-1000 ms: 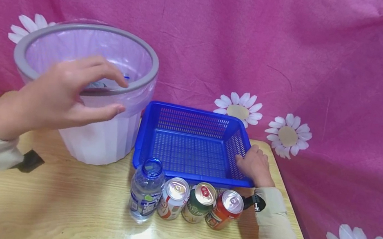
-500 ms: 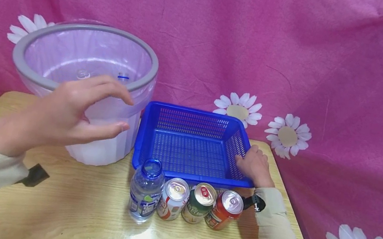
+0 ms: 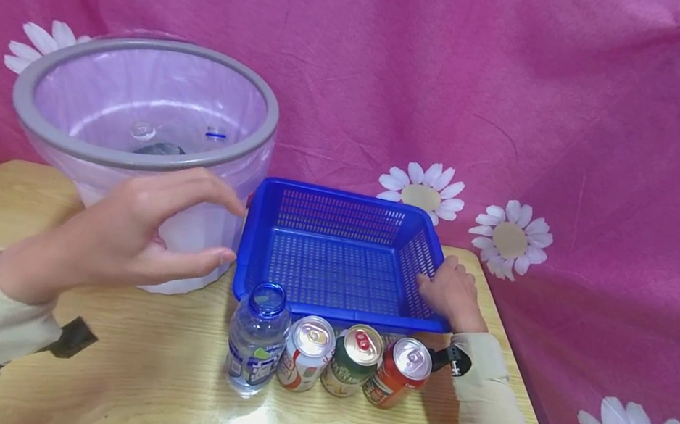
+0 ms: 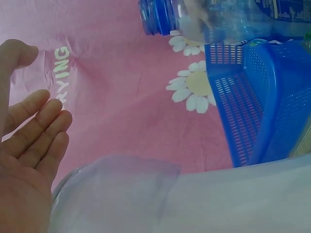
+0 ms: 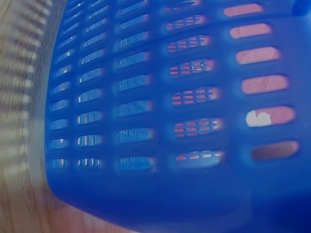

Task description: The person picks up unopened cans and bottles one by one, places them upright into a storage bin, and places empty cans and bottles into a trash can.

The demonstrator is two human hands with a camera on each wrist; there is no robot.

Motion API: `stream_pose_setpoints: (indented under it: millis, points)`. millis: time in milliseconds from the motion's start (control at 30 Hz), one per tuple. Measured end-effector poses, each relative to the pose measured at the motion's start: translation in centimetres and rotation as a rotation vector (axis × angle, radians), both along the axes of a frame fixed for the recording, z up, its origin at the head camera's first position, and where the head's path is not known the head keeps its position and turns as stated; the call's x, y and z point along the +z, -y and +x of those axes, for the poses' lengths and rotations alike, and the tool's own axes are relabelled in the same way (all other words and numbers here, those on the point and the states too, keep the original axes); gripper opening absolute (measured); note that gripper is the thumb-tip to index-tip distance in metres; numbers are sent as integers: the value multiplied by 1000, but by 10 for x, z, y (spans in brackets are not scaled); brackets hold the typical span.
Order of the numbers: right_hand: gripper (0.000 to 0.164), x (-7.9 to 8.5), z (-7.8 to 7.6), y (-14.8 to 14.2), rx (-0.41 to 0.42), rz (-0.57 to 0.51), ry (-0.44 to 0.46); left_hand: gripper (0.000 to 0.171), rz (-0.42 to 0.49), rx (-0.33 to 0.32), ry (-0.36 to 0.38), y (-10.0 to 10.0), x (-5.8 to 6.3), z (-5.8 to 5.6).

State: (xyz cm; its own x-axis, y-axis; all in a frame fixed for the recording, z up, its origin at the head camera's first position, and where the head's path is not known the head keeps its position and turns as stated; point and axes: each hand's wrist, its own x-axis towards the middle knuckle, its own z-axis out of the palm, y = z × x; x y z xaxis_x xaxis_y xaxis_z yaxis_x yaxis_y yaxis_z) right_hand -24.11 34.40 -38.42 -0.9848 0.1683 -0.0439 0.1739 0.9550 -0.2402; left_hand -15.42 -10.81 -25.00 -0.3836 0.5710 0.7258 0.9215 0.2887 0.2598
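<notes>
My left hand (image 3: 129, 232) hovers in front of the bin, thumb and fingers spread apart with nothing between them. To its right stands an uncapped clear plastic bottle (image 3: 257, 346) with a blue neck. A white drink can (image 3: 306, 357), a green can (image 3: 351, 366) and a red can (image 3: 397, 374) continue the row from the bottle. Behind them sits a blue plastic basket (image 3: 332, 311). My right hand (image 3: 451, 295) grips the basket's right rim, thumb on the inside. The right wrist view is filled by the basket's slotted wall (image 5: 160, 111), and that hand is out of it.
A white bin (image 3: 138, 160) with a grey rim and clear liner stands at the left. Inside it lie a bottle neck with a blue ring (image 3: 216, 135) and a dark item (image 3: 159, 149). Pink flowered cloth (image 3: 349, 59) hangs behind the wooden table (image 3: 157, 375).
My left hand has come down and to the right, from over the bin's rim toward the bottle, staying spread. My right hand and the basket have stayed put.
</notes>
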Motion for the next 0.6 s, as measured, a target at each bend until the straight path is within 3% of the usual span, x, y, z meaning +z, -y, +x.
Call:
stream_pose_setpoints:
  millis: [133,400,600]
  points:
    - [60,0,0,1,-2,-4,-7,38,15,-5,-2,-1,-7,1]
    - [59,0,1,1,-4,-5,-5,35,18,-9,70,-9,-23,4]
    - [59,1,0,2,-9,-12,9,42,44,5,124,-16,-40,4]
